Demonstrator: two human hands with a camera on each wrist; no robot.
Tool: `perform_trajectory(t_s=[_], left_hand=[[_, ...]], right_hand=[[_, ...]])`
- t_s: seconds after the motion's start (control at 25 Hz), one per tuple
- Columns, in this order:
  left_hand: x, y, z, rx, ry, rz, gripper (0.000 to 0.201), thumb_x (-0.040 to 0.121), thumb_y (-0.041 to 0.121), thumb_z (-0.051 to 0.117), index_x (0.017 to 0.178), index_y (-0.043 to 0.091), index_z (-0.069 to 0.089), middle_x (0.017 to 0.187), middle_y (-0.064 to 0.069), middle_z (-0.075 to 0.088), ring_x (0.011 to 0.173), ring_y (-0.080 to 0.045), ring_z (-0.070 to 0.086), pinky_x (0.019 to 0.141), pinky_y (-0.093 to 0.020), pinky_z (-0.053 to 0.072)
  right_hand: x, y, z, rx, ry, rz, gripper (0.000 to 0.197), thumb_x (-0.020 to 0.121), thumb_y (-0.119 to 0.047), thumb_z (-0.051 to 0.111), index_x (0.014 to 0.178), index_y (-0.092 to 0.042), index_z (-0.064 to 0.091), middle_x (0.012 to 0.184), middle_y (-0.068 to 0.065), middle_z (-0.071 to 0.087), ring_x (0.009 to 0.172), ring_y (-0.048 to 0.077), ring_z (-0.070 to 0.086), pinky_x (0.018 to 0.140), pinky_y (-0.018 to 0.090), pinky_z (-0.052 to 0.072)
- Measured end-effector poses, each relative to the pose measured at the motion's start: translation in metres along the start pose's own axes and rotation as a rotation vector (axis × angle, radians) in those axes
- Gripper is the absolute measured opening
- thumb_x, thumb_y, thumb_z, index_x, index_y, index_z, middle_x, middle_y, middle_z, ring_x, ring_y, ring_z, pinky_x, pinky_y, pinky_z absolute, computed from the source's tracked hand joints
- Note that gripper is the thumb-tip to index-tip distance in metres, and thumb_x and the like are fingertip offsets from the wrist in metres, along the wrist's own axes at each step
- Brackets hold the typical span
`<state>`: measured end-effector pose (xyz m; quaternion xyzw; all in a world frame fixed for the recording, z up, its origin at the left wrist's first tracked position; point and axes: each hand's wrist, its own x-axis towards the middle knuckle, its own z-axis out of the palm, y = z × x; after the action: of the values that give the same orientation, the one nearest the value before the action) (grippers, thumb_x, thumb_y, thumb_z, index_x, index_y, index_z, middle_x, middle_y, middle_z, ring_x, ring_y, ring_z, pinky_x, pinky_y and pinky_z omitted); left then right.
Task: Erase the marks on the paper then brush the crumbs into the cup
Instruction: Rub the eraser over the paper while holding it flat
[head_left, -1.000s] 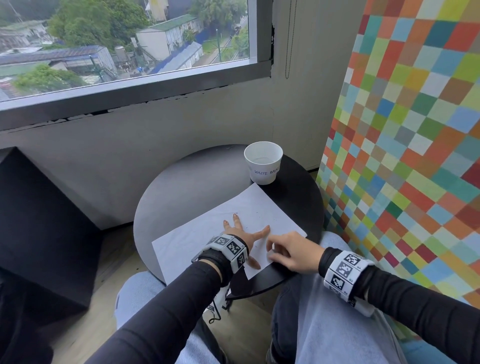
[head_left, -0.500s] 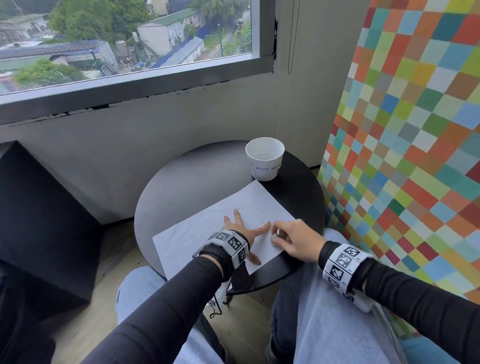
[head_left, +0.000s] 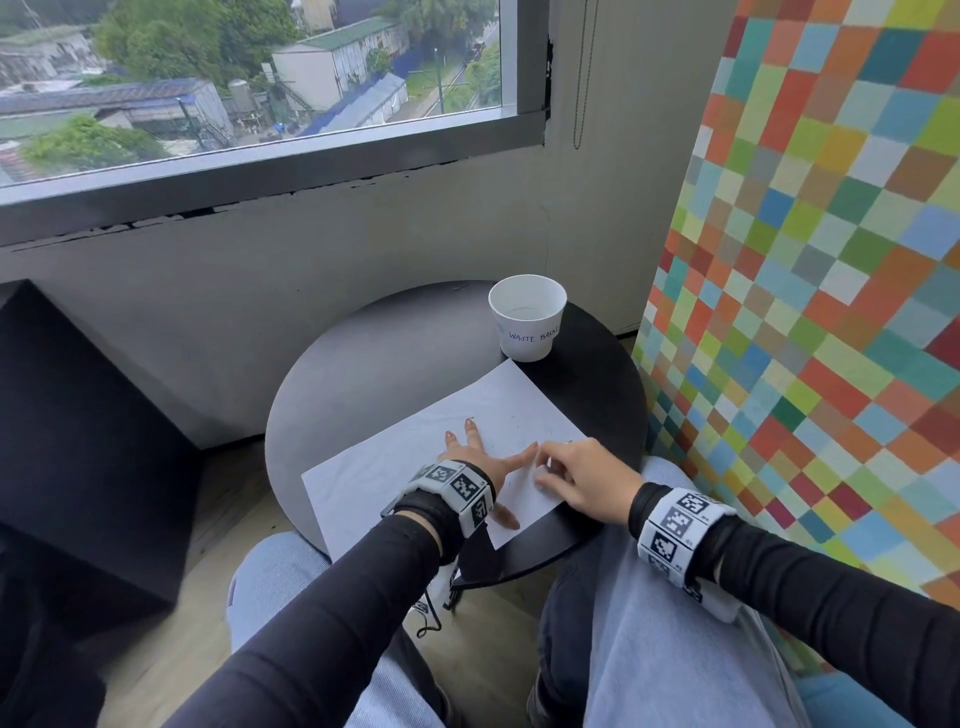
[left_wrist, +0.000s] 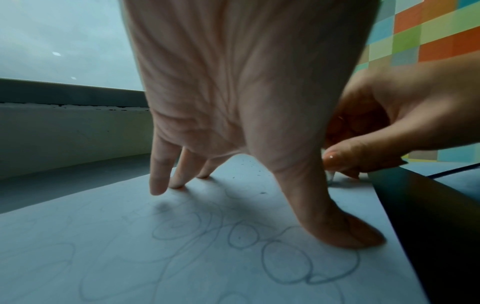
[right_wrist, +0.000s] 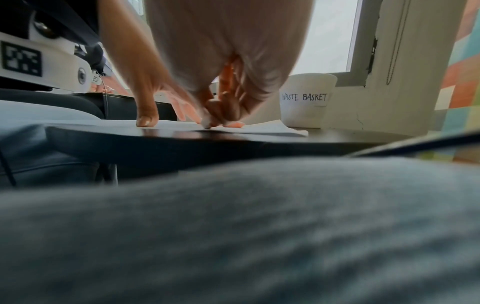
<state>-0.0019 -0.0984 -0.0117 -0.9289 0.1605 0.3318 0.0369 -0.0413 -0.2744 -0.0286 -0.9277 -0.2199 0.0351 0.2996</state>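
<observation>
Erasing: right hand fingers pinch small white eraser beside left hand, fingers spread pinning white paper sheet; short light strokes advised.

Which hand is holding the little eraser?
The right hand pinches the small white eraser against the paper. The left hand lies spread flat, only pressing the paper down.
</observation>
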Motion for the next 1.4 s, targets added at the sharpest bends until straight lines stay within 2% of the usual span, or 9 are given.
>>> perform_trajectory(t_s=[0.16, 0.32, 0.44, 0.6, 0.76, 0.88, 1.04, 1.2, 1.4], left_hand=[[0.0, 0.001, -0.001, 0.008, -0.001, 0.004, 0.106, 0.078, 0.055, 0.076, 0.145, 0.064, -0.005, 0.155, -0.021, -0.033, 0.143, -0.053, -0.018, 0.113, -0.062, 0.029], [-0.002, 0.001, -0.001, 0.012, 0.0, 0.004, 0.105, 0.078, 0.055, 0.076, 0.146, 0.063, -0.004, 0.156, -0.022, -0.032, 0.143, -0.054, -0.017, 0.113, -0.062, 0.029], [-0.001, 0.001, -0.001, 0.01, 0.002, 0.004, 0.106, 0.077, 0.057, 0.075, 0.145, 0.064, -0.005, 0.156, -0.021, -0.033, 0.144, -0.053, -0.017, 0.113, -0.063, 0.027], [0.0, 0.001, -0.001, 0.03, -0.002, -0.002, 0.106, 0.077, 0.057, 0.076, 0.145, 0.063, -0.005, 0.156, -0.022, -0.031, 0.144, -0.054, -0.015, 0.113, -0.062, 0.028], [0.0, 0.001, 0.0, 0.041, 0.013, -0.003, 0.107, 0.076, 0.06, 0.075, 0.145, 0.063, -0.007, 0.157, -0.02, -0.03, 0.144, -0.054, -0.013, 0.114, -0.062, 0.026], [0.001, -0.001, 0.002, 0.047, 0.033, -0.005, 0.109, 0.075, 0.06, 0.075, 0.146, 0.062, -0.008, 0.158, -0.019, -0.028, 0.145, -0.054, -0.01, 0.114, -0.062, 0.027], [0.004, -0.003, 0.004, 0.053, 0.044, -0.004, 0.111, 0.074, 0.064, 0.074, 0.147, 0.06, -0.009, 0.159, -0.018, -0.028, 0.145, -0.055, -0.008, 0.113, -0.062, 0.027], [0.008, -0.007, 0.009, 0.033, 0.046, -0.004, 0.112, 0.073, 0.063, 0.075, 0.145, 0.062, -0.011, 0.159, -0.016, -0.028, 0.145, -0.055, -0.007, 0.112, -0.064, 0.028], [0.01, -0.008, 0.01, 0.041, 0.054, -0.001, 0.112, 0.073, 0.064, 0.075, 0.146, 0.061, -0.011, 0.159, -0.016, -0.028, 0.145, -0.055, -0.008, 0.112, -0.065, 0.026]], right_hand=[[-0.005, -0.004, 0.006, 0.036, -0.125, -0.079, 0.012, 0.089, -0.023, 0.064, 0.096, -0.013, 0.064, 0.066, -0.016, 0.053, 0.059, 0.003, 0.048, 0.062, 0.009, 0.035], [0.0, 0.001, 0.002, 0.01, -0.006, 0.005, 0.012, 0.09, -0.024, 0.062, 0.096, -0.013, 0.064, 0.069, -0.01, 0.056, 0.063, 0.005, 0.048, 0.066, 0.017, 0.038], [-0.006, -0.005, 0.008, 0.042, -0.131, -0.084, 0.012, 0.09, -0.024, 0.063, 0.096, -0.014, 0.065, 0.068, -0.014, 0.054, 0.059, 0.001, 0.049, 0.063, 0.01, 0.036], [0.001, 0.003, 0.003, -0.001, 0.015, 0.011, 0.013, 0.09, -0.024, 0.062, 0.097, -0.012, 0.063, 0.071, -0.009, 0.056, 0.065, 0.008, 0.049, 0.067, 0.019, 0.038], [-0.004, -0.003, 0.009, 0.035, -0.144, -0.092, 0.015, 0.09, -0.026, 0.064, 0.098, -0.014, 0.065, 0.072, -0.006, 0.061, 0.066, 0.006, 0.052, 0.065, 0.009, 0.037], [0.002, 0.005, 0.004, -0.011, 0.002, 0.024, 0.015, 0.09, -0.027, 0.062, 0.096, -0.014, 0.063, 0.073, -0.004, 0.061, 0.069, 0.008, 0.05, 0.07, 0.022, 0.041], [-0.004, -0.006, 0.011, 0.021, -0.148, -0.078, 0.017, 0.09, -0.027, 0.063, 0.1, -0.013, 0.065, 0.074, -0.007, 0.059, 0.068, 0.007, 0.051, 0.067, 0.008, 0.035], [0.002, -0.002, 0.006, -0.058, -0.04, 0.065, 0.019, 0.093, -0.028, 0.059, 0.103, -0.012, 0.061, 0.088, 0.005, 0.067, 0.085, 0.021, 0.059, 0.076, 0.026, 0.042], [0.008, -0.009, -0.009, -0.11, -0.188, 0.026, 0.023, 0.094, -0.027, 0.058, 0.111, -0.012, 0.058, 0.073, -0.008, 0.051, 0.075, 0.013, 0.046, 0.069, 0.02, 0.031]])
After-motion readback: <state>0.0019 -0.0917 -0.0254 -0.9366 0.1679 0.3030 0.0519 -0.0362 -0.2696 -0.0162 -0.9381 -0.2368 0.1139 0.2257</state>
